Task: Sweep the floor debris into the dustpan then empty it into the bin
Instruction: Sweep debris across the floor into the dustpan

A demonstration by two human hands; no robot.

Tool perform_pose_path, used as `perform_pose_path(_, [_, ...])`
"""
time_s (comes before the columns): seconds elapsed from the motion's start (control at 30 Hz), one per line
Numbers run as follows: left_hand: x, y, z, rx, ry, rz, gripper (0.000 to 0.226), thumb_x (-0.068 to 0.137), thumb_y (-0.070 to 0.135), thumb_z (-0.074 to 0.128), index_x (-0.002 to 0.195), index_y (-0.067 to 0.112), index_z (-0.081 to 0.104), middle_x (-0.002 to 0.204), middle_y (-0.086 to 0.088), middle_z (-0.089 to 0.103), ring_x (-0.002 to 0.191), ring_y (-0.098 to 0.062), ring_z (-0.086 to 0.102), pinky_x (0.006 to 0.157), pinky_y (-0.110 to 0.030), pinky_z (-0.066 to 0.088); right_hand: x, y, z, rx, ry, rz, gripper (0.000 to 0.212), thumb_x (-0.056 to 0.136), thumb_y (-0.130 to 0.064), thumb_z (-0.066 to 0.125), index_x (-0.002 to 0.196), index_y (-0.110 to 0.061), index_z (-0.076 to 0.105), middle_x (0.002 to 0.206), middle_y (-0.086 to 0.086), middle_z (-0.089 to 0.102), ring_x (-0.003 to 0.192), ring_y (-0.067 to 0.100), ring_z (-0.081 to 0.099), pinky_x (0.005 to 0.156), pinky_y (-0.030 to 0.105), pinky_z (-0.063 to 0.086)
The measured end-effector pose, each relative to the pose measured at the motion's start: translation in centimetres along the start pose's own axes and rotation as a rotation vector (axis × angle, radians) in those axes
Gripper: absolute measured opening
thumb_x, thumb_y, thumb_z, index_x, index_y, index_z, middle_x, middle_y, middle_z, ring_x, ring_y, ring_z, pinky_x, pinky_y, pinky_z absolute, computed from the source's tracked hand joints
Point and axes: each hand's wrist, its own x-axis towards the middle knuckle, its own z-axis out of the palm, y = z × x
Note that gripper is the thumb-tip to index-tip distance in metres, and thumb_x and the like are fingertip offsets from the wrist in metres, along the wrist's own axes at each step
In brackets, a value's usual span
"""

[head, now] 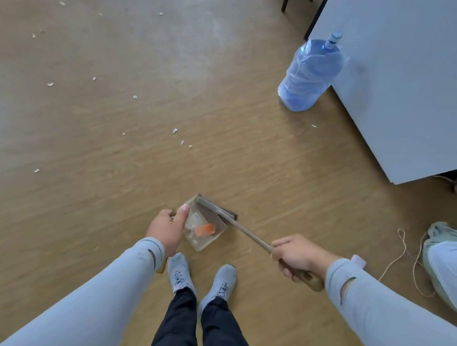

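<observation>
A small clear dustpan hangs low over the wooden floor just ahead of my shoes, with an orange scrap lying in it. My left hand grips its handle, thumb on top. My right hand grips the wooden handle of a hand brush, whose head lies across the dustpan's far edge. Several white debris scraps are scattered over the floor ahead and to the left. No bin is in view.
A large blue water bottle stands at the right beside a grey cabinet. A pale bag and a loose string lie on the floor at the far right. Dark chair legs show at the top.
</observation>
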Motion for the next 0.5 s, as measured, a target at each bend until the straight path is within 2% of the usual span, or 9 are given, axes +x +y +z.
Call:
perform_pose_path(0.1, [0.4, 0.2, -0.5, 0.002, 0.0, -0.008, 0.073, 0.096, 0.071, 0.045, 0.14, 0.013, 0.051, 0.11, -0.013, 0.07, 0.056, -0.022, 0.056, 0.046, -0.028, 0.048, -1.3, 0.9, -2.9, 0.123, 0.014, 0.005, 0.038, 0.092, -0.007, 0.061, 0.128, -0.02, 0.057, 0.055, 0.013, 0.057, 0.037, 0.018, 0.046, 0.039, 0.02, 0.035])
perform_pose_path(0.17, [0.7, 0.3, -1.1, 0.02, 0.002, -0.002, 0.075, 0.096, 0.072, 0.044, 0.141, 0.013, 0.051, 0.119, -0.015, 0.07, 0.057, -0.022, 0.057, 0.045, -0.027, 0.047, -1.4, 1.1, -3.3, 0.115, 0.055, -0.012, 0.046, 0.092, -0.008, 0.061, 0.135, -0.022, 0.054, 0.053, 0.011, 0.057, 0.036, 0.018, 0.048, 0.037, 0.021, 0.036])
perform_pose_path(0.23, [0.8, 0.6, -1.4, 0.033, -0.007, 0.005, 0.075, 0.096, 0.072, 0.044, 0.14, 0.012, 0.051, 0.114, -0.014, 0.069, 0.059, -0.023, 0.058, 0.044, -0.027, 0.047, -0.6, 0.5, -2.9, 0.089, 0.108, -0.031, 0.05, 0.091, -0.006, 0.06, 0.139, -0.018, 0.052, 0.053, 0.012, 0.056, 0.035, 0.019, 0.047, 0.036, 0.021, 0.036])
perform_pose_path(0.37, [0.8, 0.9, -1.4, 0.065, -0.035, -0.002, 0.074, 0.096, 0.072, 0.044, 0.137, 0.011, 0.053, 0.113, -0.015, 0.069, 0.06, -0.024, 0.058, 0.043, -0.028, 0.048, 1.4, -1.6, -0.2, -0.048, 0.111, -0.019, 0.047, 0.087, -0.004, 0.056, 0.133, 0.004, 0.057, 0.059, 0.019, 0.057, 0.041, 0.024, 0.048, 0.042, 0.025, 0.039])
perform_pose_path(0.43, [0.6, 0.9, -1.6, 0.057, -0.067, -0.016, 0.073, 0.095, 0.072, 0.045, 0.132, 0.009, 0.055, 0.102, -0.013, 0.07, 0.057, -0.025, 0.058, 0.045, -0.03, 0.049, 0.9, -2.4, 1.3, -0.088, 0.043, 0.027, 0.045, 0.087, -0.005, 0.055, 0.131, 0.004, 0.059, 0.054, 0.015, 0.06, 0.042, 0.025, 0.052, 0.046, 0.025, 0.043])
perform_pose_path(0.5, [0.4, 1.2, -2.0, 0.007, -0.105, -0.045, 0.072, 0.095, 0.071, 0.046, 0.128, 0.008, 0.057, 0.093, -0.012, 0.069, 0.054, -0.024, 0.054, 0.048, -0.032, 0.049, -0.5, -2.9, 1.0, -0.007, -0.023, 0.069, 0.041, 0.087, -0.005, 0.055, 0.128, 0.001, 0.061, 0.047, 0.01, 0.058, 0.04, 0.022, 0.051, 0.044, 0.022, 0.042])
